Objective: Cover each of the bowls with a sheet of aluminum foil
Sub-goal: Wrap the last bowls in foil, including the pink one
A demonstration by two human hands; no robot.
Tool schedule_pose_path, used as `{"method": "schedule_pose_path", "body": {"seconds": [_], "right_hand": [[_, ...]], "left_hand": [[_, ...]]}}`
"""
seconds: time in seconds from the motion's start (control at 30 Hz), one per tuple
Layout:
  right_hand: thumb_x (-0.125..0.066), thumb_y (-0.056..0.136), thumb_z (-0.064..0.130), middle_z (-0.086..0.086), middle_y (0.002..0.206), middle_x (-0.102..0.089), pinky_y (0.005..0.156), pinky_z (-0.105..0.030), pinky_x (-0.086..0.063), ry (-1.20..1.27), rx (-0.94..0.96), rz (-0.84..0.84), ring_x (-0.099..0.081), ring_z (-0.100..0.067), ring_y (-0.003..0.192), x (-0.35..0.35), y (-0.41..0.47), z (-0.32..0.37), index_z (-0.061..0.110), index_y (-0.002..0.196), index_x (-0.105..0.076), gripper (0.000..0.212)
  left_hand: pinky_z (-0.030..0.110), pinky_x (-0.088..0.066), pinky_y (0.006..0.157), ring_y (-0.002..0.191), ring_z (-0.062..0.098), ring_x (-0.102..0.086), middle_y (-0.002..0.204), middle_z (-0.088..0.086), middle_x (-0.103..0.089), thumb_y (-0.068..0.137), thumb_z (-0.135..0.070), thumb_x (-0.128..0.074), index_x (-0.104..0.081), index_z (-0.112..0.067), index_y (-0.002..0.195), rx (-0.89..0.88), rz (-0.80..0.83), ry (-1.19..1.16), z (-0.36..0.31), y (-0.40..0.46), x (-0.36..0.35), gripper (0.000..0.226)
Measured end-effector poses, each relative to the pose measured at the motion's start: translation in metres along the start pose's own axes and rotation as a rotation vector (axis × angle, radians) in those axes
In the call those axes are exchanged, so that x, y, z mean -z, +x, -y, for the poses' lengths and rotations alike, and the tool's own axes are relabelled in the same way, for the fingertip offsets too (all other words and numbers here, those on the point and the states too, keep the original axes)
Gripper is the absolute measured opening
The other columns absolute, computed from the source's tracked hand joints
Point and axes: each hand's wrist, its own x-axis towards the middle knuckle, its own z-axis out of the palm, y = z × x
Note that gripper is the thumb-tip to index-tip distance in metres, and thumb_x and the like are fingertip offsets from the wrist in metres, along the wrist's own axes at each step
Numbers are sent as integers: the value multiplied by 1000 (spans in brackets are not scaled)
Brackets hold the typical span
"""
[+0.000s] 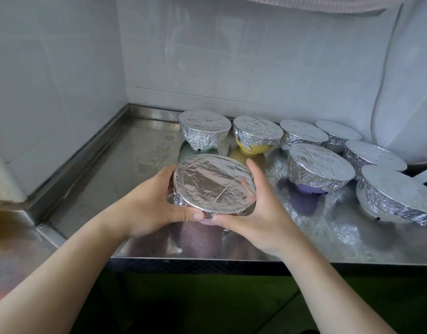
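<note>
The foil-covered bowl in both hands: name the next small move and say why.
Probably set the foil-covered bowl down on the bare steel counter beside the seven wrapped bowls. Its foil already lies tight over the rim, and the left hand and right hand cup its crimped sides, so wrapping looks finished.

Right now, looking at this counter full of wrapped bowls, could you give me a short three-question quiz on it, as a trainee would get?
1. True or false: both hands grip the foil-covered bowl nearest the camera.
2. Multiple choice: what colour shows below the foil on the second bowl from the left in the back row? A) red B) yellow C) black
3. Fill in: the bowls stand on a shiny ____ counter.

Key: 1 true, the left hand and the right hand curl their fingers round its sides. 2 B. 3 metal.
</note>
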Motion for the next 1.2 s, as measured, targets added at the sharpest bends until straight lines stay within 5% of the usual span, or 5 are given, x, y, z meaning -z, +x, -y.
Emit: {"method": "schedule_pose_path", "body": {"seconds": [0.13, 0.77, 0.9, 1.0, 1.2], "right_hand": [[-102, 57, 54, 22, 166, -27, 101, -4, -30, 12, -5, 1, -30, 13, 148, -2, 1, -2, 44, 166, -9, 144], [-100, 66, 46, 29, 160, -36, 115, -15, -29, 72, 36, 59, -35, 17, 143, 9, 3, -11, 45, 167, -4, 140], [-101, 58, 49, 31, 158, -43, 128, -42, -30, 144, 25, 44, -41, 4, 148, 17, 2, -18, 40, 167, -17, 137], [-101, 66, 34, 28, 156, -46, 126, -35, -33, 148, 21, 29, -45, 8, 143, 18, 0, -17, 33, 166, -22, 127], [-100, 69, 34, 28, 158, -44, 125, -35, -35, 76, 27, -25, -45, 12, 141, 14, -2, -14, 35, 166, -24, 123]], "left_hand": [[27, -48, 108, 124, -2, -63, 129, -24, -70, 65, -32, -97, -51, -37, 135, -5, -19, 5, -4, 0, -4, 84], [38, -47, 112, 124, 2, -65, 130, -20, -71, 61, -36, -102, -53, -36, 139, 28, -23, 16, -6, 1, -3, 93], [18, -50, 103, 118, -6, -65, 133, -18, -67, 61, -27, -102, -61, -39, 134, 29, -25, 14, -5, 2, 5, 85], [2, -49, 82, 110, -17, -61, 128, -26, -60, 54, -35, -102, -61, -49, 124, 34, -86, 33, -6, 1, 7, 83], [4, -49, 84, 112, -13, -63, 125, -25, -65, 50, -34, -99, -58, -66, 101, 22, -93, 6, -10, 1, 5, 73]]}}
